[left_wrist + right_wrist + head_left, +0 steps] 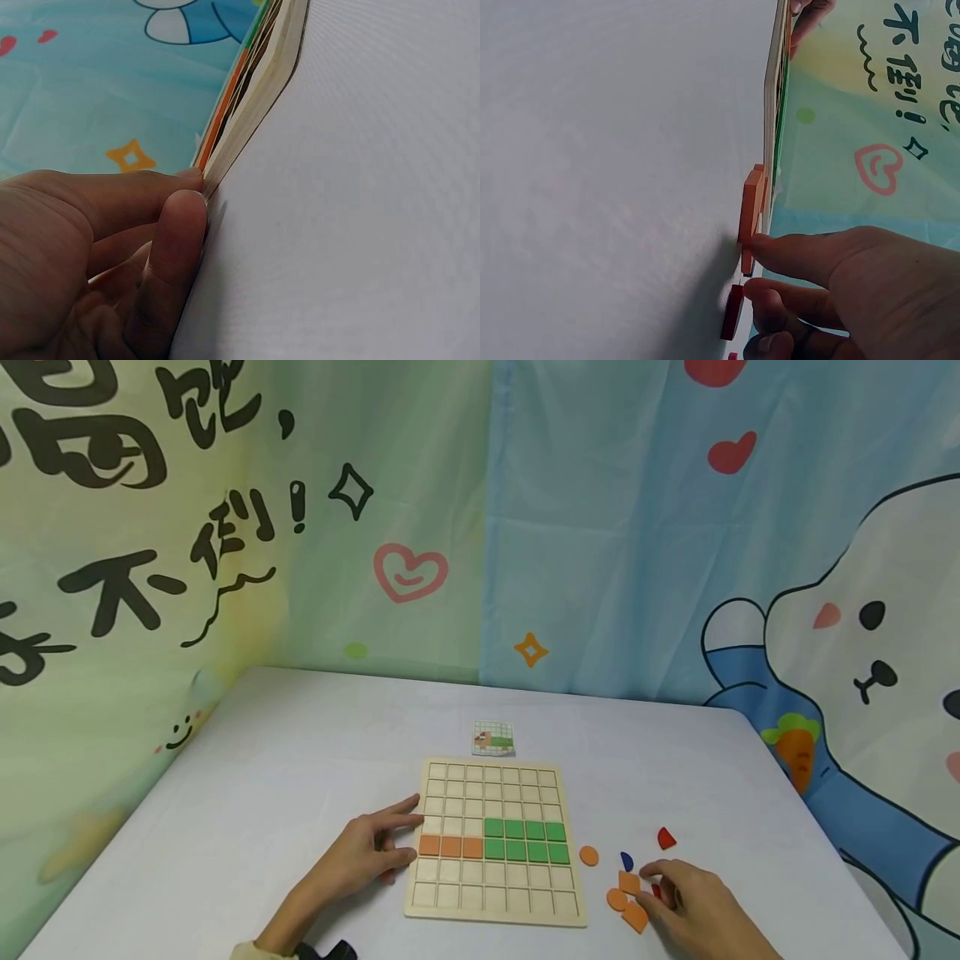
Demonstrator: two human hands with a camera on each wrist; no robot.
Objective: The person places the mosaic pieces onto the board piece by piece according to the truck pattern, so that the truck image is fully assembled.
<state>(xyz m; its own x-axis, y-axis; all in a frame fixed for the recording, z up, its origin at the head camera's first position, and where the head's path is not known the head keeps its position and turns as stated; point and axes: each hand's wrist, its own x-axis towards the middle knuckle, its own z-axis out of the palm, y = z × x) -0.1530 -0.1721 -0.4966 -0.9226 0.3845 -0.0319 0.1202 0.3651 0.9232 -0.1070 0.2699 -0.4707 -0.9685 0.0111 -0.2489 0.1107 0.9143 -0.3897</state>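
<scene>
A pale wooden grid board (495, 906) lies flat, with a row of orange squares (451, 846) and two rows of green squares (525, 840) in its cells. My left hand (369, 846) rests its fingertips against the board's left edge, also seen in the left wrist view. Right of the board, my right hand (693, 902) hovers low over loose pieces, thumb and forefinger apart. Its thumb tip is at an orange rounded-edge piece (635, 917); its forefinger is by an orange square (629, 882). A red piece (656, 890) is partly hidden beneath that hand.
Beside the board lie an orange disc (588, 856), a second orange disc (617, 900), a blue half-disc (627, 861) and a red quarter-disc (666, 837). A small picture card (492, 739) sits behind the board. The white table (315, 760) meets printed curtains at its far edge.
</scene>
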